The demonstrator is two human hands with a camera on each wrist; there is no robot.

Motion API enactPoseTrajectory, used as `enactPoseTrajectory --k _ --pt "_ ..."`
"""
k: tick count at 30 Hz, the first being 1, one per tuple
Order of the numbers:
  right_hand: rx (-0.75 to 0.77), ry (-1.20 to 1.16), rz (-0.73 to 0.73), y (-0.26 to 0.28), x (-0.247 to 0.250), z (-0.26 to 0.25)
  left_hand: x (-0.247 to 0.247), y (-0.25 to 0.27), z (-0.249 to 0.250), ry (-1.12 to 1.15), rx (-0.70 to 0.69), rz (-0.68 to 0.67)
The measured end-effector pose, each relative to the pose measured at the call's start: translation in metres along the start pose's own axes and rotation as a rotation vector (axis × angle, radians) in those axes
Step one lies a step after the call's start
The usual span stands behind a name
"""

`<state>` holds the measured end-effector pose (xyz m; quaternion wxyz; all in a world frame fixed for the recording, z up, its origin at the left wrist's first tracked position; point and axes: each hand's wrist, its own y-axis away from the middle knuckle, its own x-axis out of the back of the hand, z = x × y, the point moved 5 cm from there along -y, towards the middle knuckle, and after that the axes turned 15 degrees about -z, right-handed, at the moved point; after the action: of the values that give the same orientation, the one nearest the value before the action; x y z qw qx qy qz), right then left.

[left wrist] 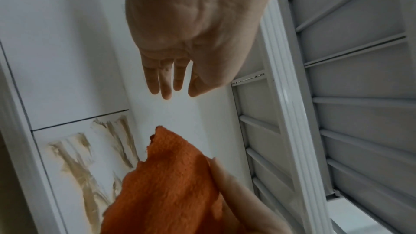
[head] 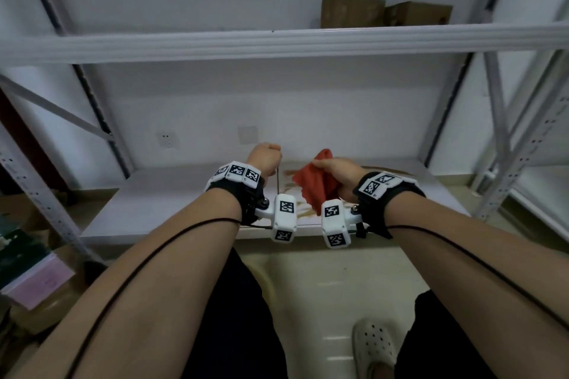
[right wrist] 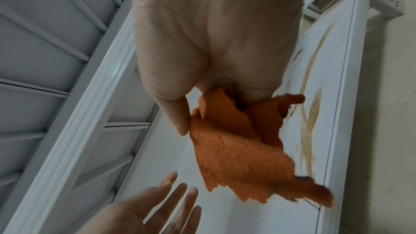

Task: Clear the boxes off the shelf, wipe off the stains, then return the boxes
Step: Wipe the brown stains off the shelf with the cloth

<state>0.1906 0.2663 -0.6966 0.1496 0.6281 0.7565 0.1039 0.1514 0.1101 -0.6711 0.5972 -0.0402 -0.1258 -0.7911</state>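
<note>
My right hand (head: 334, 169) grips an orange-red cloth (head: 314, 184) above the white lower shelf (head: 154, 209); the cloth (right wrist: 236, 149) hangs crumpled from my thumb and fingers. Brown smeared stains (left wrist: 76, 163) lie on the shelf board under and beside the cloth, and the stains (right wrist: 311, 122) run on along the front edge. My left hand (head: 265, 157) hovers just left of the cloth with straight fingers (left wrist: 166, 79), holding nothing. Two brown cardboard boxes (head: 385, 14) stand on the upper shelf at the right.
White shelf posts (head: 495, 108) flank the bay, and the upper shelf beam (head: 277, 40) crosses overhead. A wall socket (head: 166, 138) sits behind. Pink-edged papers (head: 37, 280) lie at the left on the floor. My shoe (head: 374, 344) is on the pale floor.
</note>
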Motion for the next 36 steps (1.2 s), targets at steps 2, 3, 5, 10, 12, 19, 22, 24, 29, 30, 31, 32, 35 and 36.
enactPoseTrajectory --k 2,3,5,10,12,19,22,24,29,30,31,32,35,36 --pt "-0.034 0.064 0.035 -0.021 0.023 0.011 -0.006 -0.014 -0.009 -0.032 0.013 -0.014" --pt "-0.042 0.099 0.048 -0.03 0.032 0.016 -0.008 -0.021 -0.015 -0.037 0.022 -0.017" --pt "-0.051 0.135 0.079 -0.043 0.043 0.024 -0.008 -0.032 -0.029 -0.032 0.037 -0.017" --pt "-0.109 0.185 0.081 -0.061 0.036 0.036 0.005 -0.062 -0.07 -0.048 0.135 -0.017" --pt "-0.104 0.268 0.072 -0.08 0.038 0.045 0.013 -0.076 -0.092 -0.087 0.193 -0.012" --pt "-0.156 0.511 0.03 -0.146 0.053 0.092 0.022 -0.121 -0.173 -0.401 0.344 -0.046" --pt "-0.161 0.657 0.003 -0.171 0.058 0.11 0.022 -0.14 -0.2 -0.586 0.387 -0.092" --pt "-0.145 0.744 -0.011 -0.187 0.059 0.121 0.022 -0.151 -0.216 -0.696 0.419 -0.118" --pt "-0.027 0.912 -0.069 -0.219 0.062 0.143 0.015 -0.172 -0.253 -0.957 0.511 -0.278" --pt "-0.005 0.993 -0.09 -0.224 0.061 0.148 0.014 -0.173 -0.26 -0.995 0.543 -0.302" --pt "0.013 1.096 -0.114 -0.229 0.061 0.154 0.013 -0.173 -0.267 -1.03 0.575 -0.324" --pt "-0.003 1.216 -0.147 -0.233 0.06 0.161 0.012 -0.174 -0.273 -1.068 0.596 -0.346" --pt "-0.128 1.429 -0.275 -0.237 0.063 0.183 0.009 -0.174 -0.281 -1.124 0.634 -0.379" --pt "-0.165 1.471 -0.315 -0.234 0.063 0.187 0.01 -0.175 -0.281 -1.13 0.635 -0.369"
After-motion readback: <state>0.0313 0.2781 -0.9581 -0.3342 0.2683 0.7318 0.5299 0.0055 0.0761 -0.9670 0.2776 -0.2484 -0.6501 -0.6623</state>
